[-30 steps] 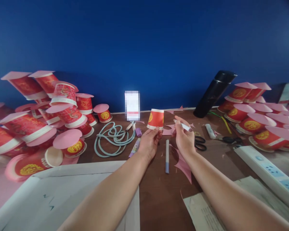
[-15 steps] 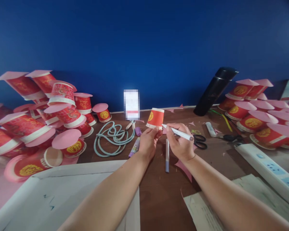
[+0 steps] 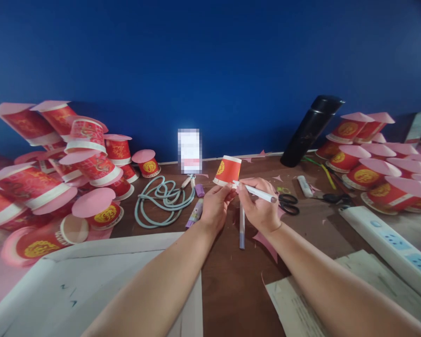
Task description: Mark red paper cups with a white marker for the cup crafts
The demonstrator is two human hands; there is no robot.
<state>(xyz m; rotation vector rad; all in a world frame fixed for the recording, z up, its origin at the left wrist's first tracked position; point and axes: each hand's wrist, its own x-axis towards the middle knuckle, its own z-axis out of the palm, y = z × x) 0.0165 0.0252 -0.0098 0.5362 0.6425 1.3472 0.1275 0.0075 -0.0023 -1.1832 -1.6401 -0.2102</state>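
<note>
In the middle of the head view, my left hand [image 3: 215, 205] is closed on the lower edge of a red paper cup [image 3: 228, 170]. The cup is upside down and slightly tilted, with a gold emblem on its left side and a pale rim at the bottom. My right hand [image 3: 261, 206] grips a white marker pen [image 3: 261, 193] like a pencil. Its tip is at the cup's lower right, near the rim; whether it touches is hard to tell. On the table just below lies another marker [image 3: 242, 231], partly hidden by my right hand.
Red cups with pink paper discs [image 3: 94, 202] pile up at left, more with pink cones [image 3: 382, 169] at right. A coiled blue cord [image 3: 164, 201], black scissors [image 3: 288, 204], leaning black bottle [image 3: 310, 133], power strip [image 3: 389, 243], white box lid [image 3: 101, 290] and pink scraps [image 3: 266, 244] surround my hands.
The marker's tip has shifted slightly down toward the cup's rim. The whole view has drifted slightly; both hands keep their holds.
</note>
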